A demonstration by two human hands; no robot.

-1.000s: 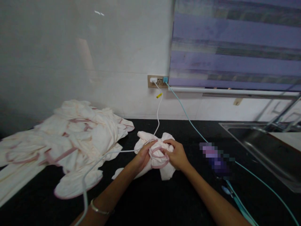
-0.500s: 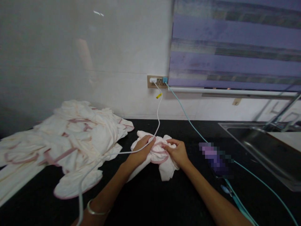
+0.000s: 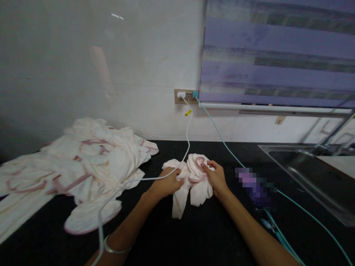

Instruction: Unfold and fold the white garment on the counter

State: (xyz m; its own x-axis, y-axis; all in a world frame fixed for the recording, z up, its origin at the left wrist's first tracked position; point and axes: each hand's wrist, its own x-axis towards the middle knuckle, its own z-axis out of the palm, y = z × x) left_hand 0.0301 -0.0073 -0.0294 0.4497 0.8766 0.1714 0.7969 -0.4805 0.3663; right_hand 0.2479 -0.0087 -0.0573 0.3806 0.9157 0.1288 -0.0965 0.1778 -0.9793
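A small white cloth garment with pink trim (image 3: 195, 171) lies bunched on the black countertop between my hands. My left hand (image 3: 168, 181) grips its left side, thumb and fingers closed on the fabric. On the right side, my right hand (image 3: 216, 177) pinches the garment near a curl of pink trim. Two loose ends of cloth hang toward me, apart from each other. A white cable (image 3: 144, 179) passes over my left hand. How far the fingers reach under the fabric is hidden.
To the left is a heap of white garments with pink trim (image 3: 111, 159). The wall outlet (image 3: 188, 96) holds a white and a teal plug. A blurred-out purple phone-like object (image 3: 253, 188) lies on the right, beside a teal cable (image 3: 310, 214) and the steel sink (image 3: 305, 177).
The garment has been pulled into a new shape, its trimmed part bunched up toward my right hand. My left hand has shifted slightly lower, and a left strip of cloth now hangs toward me.
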